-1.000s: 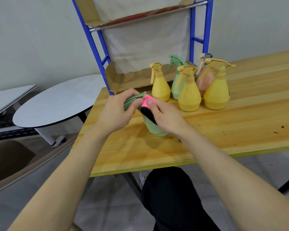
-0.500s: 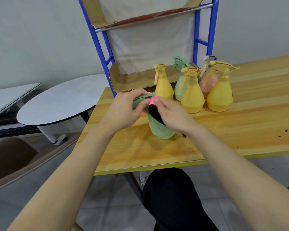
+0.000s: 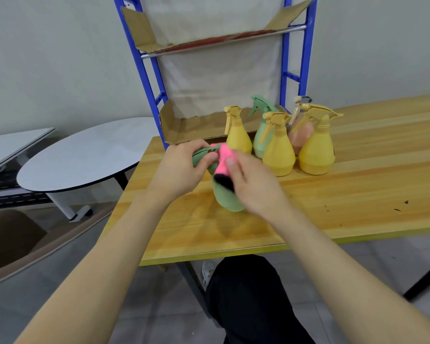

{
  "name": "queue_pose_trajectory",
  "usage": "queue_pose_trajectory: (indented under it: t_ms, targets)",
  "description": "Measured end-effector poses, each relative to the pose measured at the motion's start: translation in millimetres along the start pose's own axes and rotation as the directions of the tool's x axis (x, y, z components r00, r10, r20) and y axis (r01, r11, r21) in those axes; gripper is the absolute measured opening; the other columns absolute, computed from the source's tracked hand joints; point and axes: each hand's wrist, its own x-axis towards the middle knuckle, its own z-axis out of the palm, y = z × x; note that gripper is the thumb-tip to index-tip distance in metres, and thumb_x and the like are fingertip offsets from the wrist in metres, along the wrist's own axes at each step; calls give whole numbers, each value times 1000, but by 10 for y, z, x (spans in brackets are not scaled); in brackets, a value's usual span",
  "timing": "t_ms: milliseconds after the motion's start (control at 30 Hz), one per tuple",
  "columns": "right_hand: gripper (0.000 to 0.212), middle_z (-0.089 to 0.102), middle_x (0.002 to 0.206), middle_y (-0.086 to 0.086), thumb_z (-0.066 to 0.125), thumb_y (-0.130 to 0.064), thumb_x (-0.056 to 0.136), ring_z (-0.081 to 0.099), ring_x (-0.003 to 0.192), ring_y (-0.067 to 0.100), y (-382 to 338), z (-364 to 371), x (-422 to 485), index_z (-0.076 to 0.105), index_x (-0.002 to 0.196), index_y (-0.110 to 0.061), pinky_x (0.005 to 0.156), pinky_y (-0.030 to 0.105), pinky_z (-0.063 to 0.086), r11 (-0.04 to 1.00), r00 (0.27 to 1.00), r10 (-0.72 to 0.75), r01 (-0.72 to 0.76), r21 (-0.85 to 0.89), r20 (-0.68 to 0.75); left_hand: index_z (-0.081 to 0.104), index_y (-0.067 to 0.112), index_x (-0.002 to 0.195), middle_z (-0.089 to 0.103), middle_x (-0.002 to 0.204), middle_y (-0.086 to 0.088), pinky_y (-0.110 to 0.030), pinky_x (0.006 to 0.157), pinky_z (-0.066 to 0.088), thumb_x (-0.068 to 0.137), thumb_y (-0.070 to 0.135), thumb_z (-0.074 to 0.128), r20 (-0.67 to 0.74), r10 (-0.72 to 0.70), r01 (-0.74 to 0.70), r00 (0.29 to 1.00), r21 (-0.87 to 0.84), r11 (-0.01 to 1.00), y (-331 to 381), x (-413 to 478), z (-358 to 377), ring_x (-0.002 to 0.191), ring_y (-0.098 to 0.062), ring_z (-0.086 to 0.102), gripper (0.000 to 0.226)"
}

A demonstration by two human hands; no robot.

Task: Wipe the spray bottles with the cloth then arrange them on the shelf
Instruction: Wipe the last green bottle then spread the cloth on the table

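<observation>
Head view looks down on a green spray bottle [image 3: 227, 201] standing upright on the wooden table [image 3: 358, 194], near its front left corner, with both hands on its upper part. To the left of that bottle, the left hand [image 3: 181, 167] has its fingers [image 3: 210, 156] curled round the green trigger head, holding it. On the right of the same bottle, the right hand [image 3: 253, 184] holds a pink and black cloth [image 3: 224, 161] wrapped against the neck, thumb on the pink part and the other fingers curled behind it. Behind this bottle and to its right stands a tight group of five more: a small yellow bottle [image 3: 235, 140] nearest, a second green bottle [image 3: 260, 137] behind a middle yellow bottle [image 3: 278, 152], then a peach bottle [image 3: 301, 135] partly hidden by a large yellow bottle [image 3: 317, 150] farthest right. Directly behind the held bottle rises the blue shelf [image 3: 149, 70], its tiers lined with cardboard [image 3: 191, 130]; no bottle stands on it. Well to the left of the held bottle, off the wooden top, is a round white side table [image 3: 80, 155].
</observation>
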Motion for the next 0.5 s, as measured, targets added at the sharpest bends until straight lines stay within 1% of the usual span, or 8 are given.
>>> queue_pose_trajectory:
  t_ms: [33, 100, 133, 200, 300, 367, 433, 500]
  targets:
    - [52, 63, 141, 2, 35, -46, 115, 58, 127, 21, -5, 136, -102, 44, 159, -22, 108, 40, 47, 997, 998, -50, 53, -50, 45, 74, 26, 101, 63, 74, 22, -11, 64, 36, 104, 40, 66, -23, -41, 41, 999, 6, 999, 17, 10, 26, 76, -1, 60, 16]
    - [66, 46, 161, 3, 47, -47, 110, 40, 149, 20, 109, 373, -256, 29, 166, -16, 126, 42, 33, 986, 996, -82, 88, -139, 45, 74, 25, 97, 66, 76, 17, -22, 67, 41, 103, 44, 65, -56, -130, 129, 990, -15, 991, 49, 31, 71, 79, -9, 63, 22]
    - [69, 43, 163, 3, 50, -47, 109, 36, 152, 20, 171, 421, -272, 29, 166, -14, 128, 44, 32, 987, 996, -84, 85, -136, 9, 73, 24, 98, 68, 76, 14, -28, 66, 43, 103, 45, 64, -51, -165, 164, 985, -29, 986, 72, 35, 75, 80, -14, 66, 23]
    - [66, 44, 161, 1, 52, -45, 108, 39, 150, 19, 223, 419, -236, 32, 164, -16, 125, 43, 36, 997, 999, -47, 46, -60, -20, 69, 25, 111, 71, 77, 9, -27, 61, 45, 104, 44, 61, -5, -209, 208, 978, -48, 977, 117, 51, 42, 74, -11, 70, 21]
    - [53, 54, 144, -9, 57, -42, 107, 52, 126, 10, 238, 363, -222, 42, 155, -23, 102, 31, 49, 999, 1000, 9, -8, 52, -18, 61, 31, 135, 73, 72, 4, -22, 60, 48, 109, 35, 56, 85, -223, 232, 971, -119, 965, 201, 52, -31, 57, -3, 70, 27]
    - [39, 61, 123, -13, 57, -40, 108, 55, 103, 5, 266, 338, -256, 52, 143, -25, 81, 23, 46, 996, 996, 45, -39, 79, -81, 60, 34, 140, 74, 72, 3, -18, 56, 49, 111, 33, 53, 119, -238, 252, 964, -120, 960, 248, 68, -55, 54, -2, 70, 30]
    - [23, 64, 99, -12, 54, -39, 110, 59, 82, 8, 340, 324, -279, 58, 128, -26, 66, 25, 42, 993, 984, 98, -87, 75, -148, 57, 37, 143, 74, 74, 3, -16, 52, 48, 112, 31, 49, 141, -263, 276, 954, -84, 957, 275, 102, -81, 56, -1, 71, 33]
    - [20, 66, 88, -6, 49, -41, 111, 63, 75, 15, 407, 288, -272, 57, 119, -25, 61, 34, 45, 984, 975, 174, -167, 61, -139, 54, 41, 145, 77, 75, 0, -21, 56, 50, 112, 28, 45, 182, -267, 276, 946, -29, 961, 298, 143, -120, 58, 1, 72, 36]
